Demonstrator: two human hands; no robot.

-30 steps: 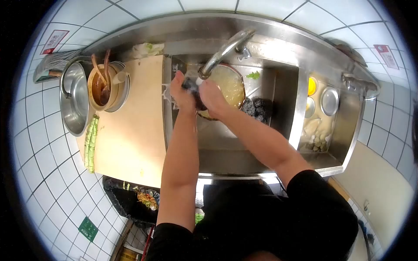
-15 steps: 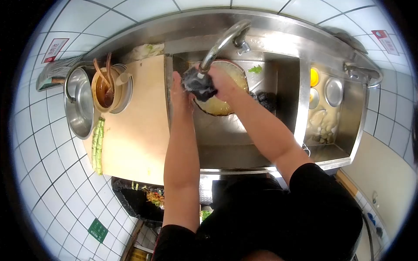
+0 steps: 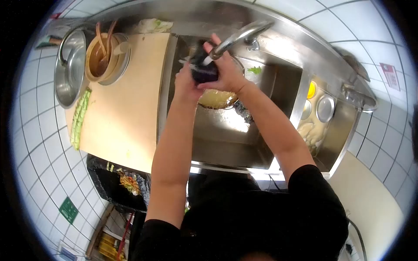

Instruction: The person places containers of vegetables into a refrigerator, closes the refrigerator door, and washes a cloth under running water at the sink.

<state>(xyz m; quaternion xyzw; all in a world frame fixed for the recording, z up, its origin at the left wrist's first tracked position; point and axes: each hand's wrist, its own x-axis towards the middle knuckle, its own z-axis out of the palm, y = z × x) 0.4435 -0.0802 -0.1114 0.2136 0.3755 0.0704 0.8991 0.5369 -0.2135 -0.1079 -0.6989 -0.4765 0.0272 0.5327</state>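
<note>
Under the tap [image 3: 237, 40], I hold a dark, rounded, blackish-purple thing [image 3: 204, 73] over the sink; its kind is unclear. Water runs onto it from the spout. My left hand [image 3: 186, 83] grips its left side, partly hidden behind it. Around its right side is my right hand [image 3: 230, 75], with the thumb below and the fingers reaching up behind the spout. Beneath both hands, a dark-rimmed bowl of yellowish liquid [image 3: 217, 100] sits in the metal sink [image 3: 230, 150]. A dark, rough clump [image 3: 243, 112] lies beside that bowl.
A green leaf [image 3: 254, 70] lies in the sink. Left of it, the wooden board [image 3: 130, 100] carries green stalks [image 3: 79, 119], a steel basin [image 3: 69, 82] and a pot with wooden spoons [image 3: 96, 63]. The right-hand basin [image 3: 333, 137] holds round metal dishes.
The view has turned and shifted. My hands have changed their grip on the dark thing and turned it under the water; my right fingers now extend farther up behind the spout.
</note>
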